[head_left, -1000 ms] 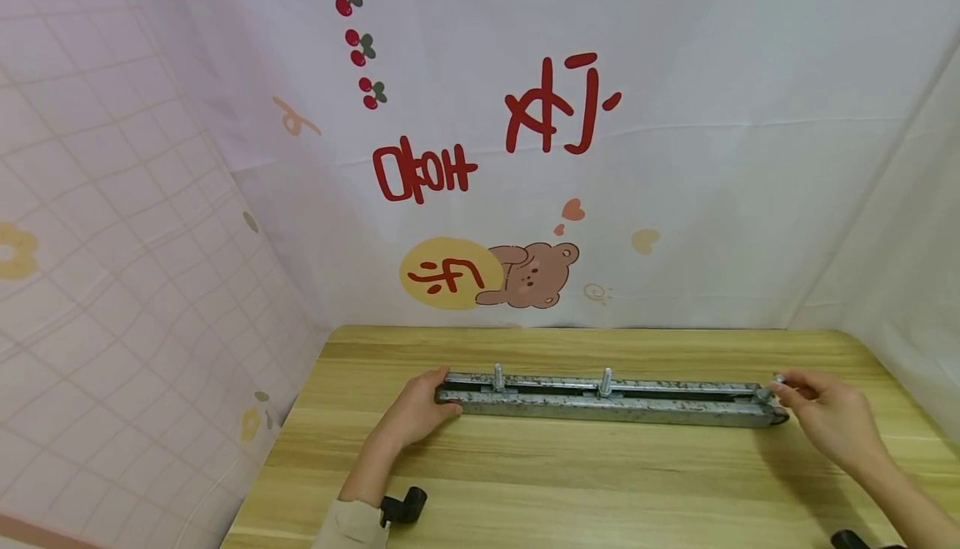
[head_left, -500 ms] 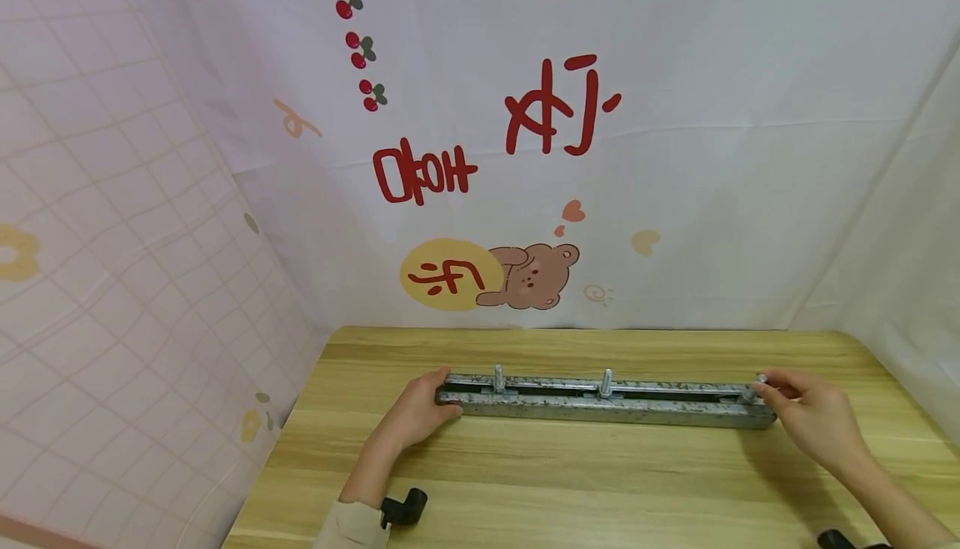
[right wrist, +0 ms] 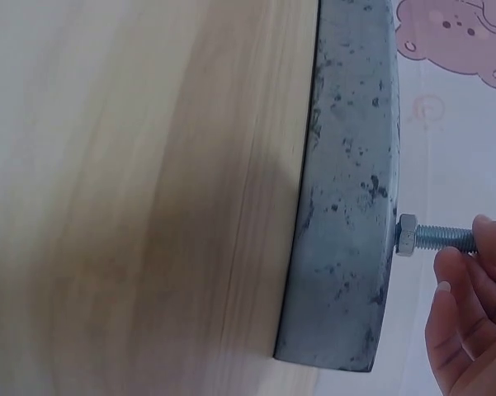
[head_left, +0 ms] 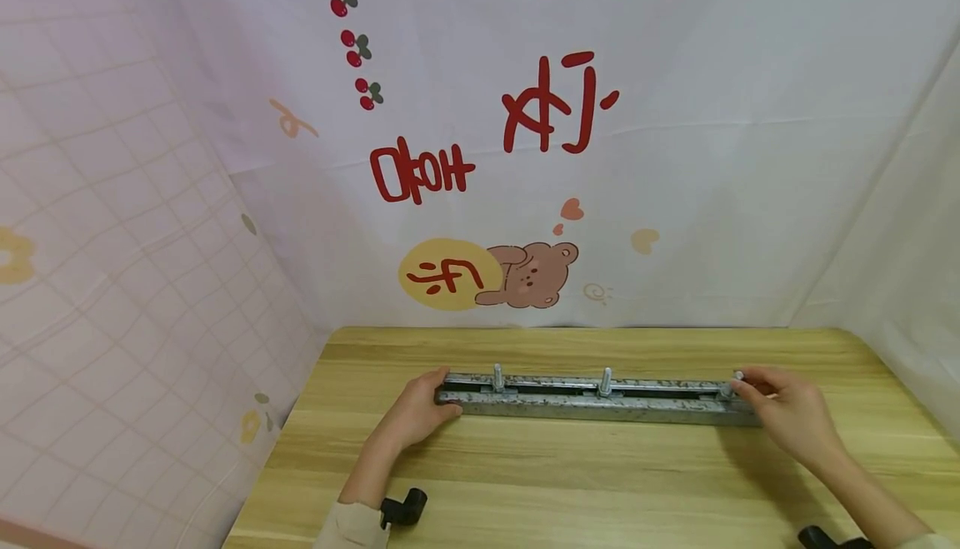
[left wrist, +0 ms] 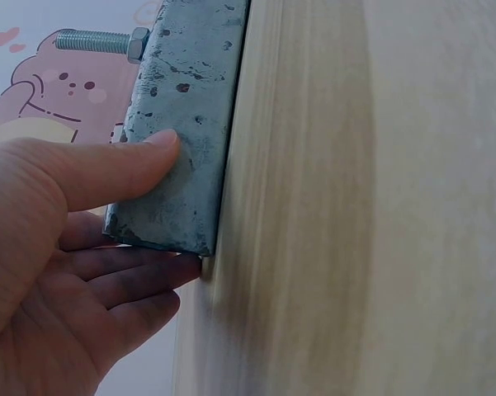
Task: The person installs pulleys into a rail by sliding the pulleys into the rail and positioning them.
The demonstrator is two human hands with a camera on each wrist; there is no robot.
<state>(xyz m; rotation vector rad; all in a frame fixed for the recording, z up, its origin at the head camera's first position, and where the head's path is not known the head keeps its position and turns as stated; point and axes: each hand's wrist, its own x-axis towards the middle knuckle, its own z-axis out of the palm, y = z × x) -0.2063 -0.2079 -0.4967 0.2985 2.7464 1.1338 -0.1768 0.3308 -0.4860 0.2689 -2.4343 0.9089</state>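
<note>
A long, dark-spotted galvanized steel channel (head_left: 540, 407) lies across the wooden table, its slot facing up. My left hand (head_left: 412, 407) grips its left end; in the left wrist view the thumb presses the front face and the fingers wrap round the end. Near the right end, my right hand (head_left: 798, 416) pinches the threaded shank of a bolt (right wrist: 441, 238) between thumb and fingers. A hex nut (right wrist: 407, 235) sits at that bolt's base against the channel. Two more bolts, a left one (head_left: 498, 378) and a middle one (head_left: 606, 382), stand upright in the slot.
The wooden table (head_left: 570, 482) stretches in front of the channel. Behind it hangs a white printed cloth (head_left: 712, 199) with a bear and red characters. More cloth (head_left: 135, 282) closes off the left side.
My right hand has moved left, sliding the pinched bolt inward along the slot from the channel's right end. My left hand and the other two bolts have stayed in place.
</note>
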